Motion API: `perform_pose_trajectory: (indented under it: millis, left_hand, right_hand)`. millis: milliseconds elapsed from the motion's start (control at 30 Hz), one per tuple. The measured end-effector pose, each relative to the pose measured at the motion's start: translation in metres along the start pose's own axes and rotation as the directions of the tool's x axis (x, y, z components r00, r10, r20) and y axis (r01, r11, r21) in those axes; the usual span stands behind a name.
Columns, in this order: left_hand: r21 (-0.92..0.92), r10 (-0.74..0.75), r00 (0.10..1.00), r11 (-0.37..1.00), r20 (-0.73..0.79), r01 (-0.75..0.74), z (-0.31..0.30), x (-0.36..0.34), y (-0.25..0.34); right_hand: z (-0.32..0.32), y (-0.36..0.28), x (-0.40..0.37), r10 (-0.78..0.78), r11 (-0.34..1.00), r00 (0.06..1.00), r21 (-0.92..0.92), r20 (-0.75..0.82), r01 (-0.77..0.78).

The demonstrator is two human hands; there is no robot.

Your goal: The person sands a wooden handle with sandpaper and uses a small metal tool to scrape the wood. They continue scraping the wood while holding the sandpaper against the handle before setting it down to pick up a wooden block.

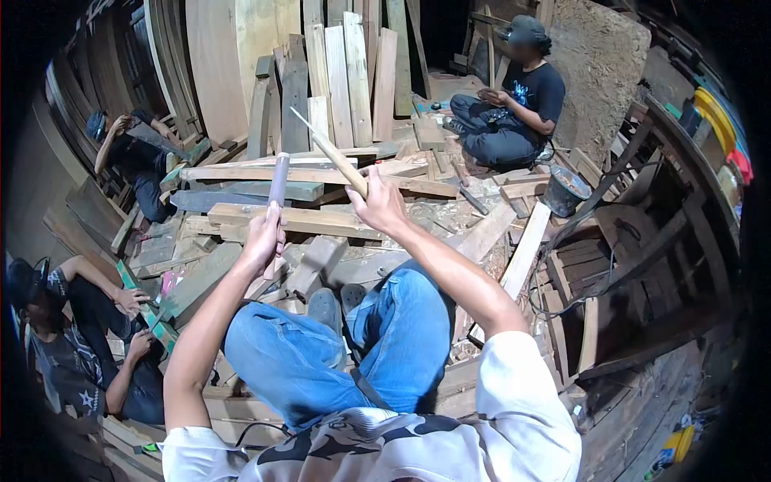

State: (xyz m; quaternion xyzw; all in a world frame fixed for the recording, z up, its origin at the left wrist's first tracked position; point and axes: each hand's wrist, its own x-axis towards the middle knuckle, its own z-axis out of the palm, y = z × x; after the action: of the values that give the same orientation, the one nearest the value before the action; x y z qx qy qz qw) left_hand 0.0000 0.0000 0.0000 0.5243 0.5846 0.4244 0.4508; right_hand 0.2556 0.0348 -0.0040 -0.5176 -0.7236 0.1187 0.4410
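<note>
My left hand (267, 233) is closed around a grey-brown round stick (279, 178), which points up and away from me. A short tan end shows below that fist. In my right hand (379, 204) is a long tapered tool (337, 158), yellowish and thick near the fingers, narrowing to a thin pale tip that leans up to the left. The stick and the tool are apart from each other. Both hands are raised in front of my bent knees, above a thick wooden beam (293, 220) and other timber.
Planks (336, 84) lean upright at the back. A person (522, 96) sits at the back right; two more people, one at far left (132, 153) and one at lower left (80, 345), work nearby. A dark bucket (567, 191), a slatted wooden frame (683, 241) and scattered offcuts stand at the right.
</note>
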Motion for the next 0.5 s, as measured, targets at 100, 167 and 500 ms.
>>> perform_pose_trajectory:
  millis: [100, 167, 500]
  left_hand:
    - [-0.016, 0.005, 1.000, 1.000, 0.002, -0.005, 0.016, -0.015, -0.010]
    - [0.066, 0.030, 0.999, 0.997, -0.016, -0.029, 0.011, -0.017, 0.002]
    - [0.134, 0.164, 0.986, 0.978, -0.010, -0.161, 0.004, -0.010, -0.008]
  right_hand:
    - [-0.008, 0.007, -0.014, -0.025, 0.995, 1.000, -0.094, -0.013, 0.024]
    - [-0.002, 0.005, -0.006, -0.037, 0.991, 0.998, -0.134, -0.054, 0.029]
    - [0.001, 0.007, -0.003, 0.028, 0.979, 0.999, -0.204, 0.038, -0.019]
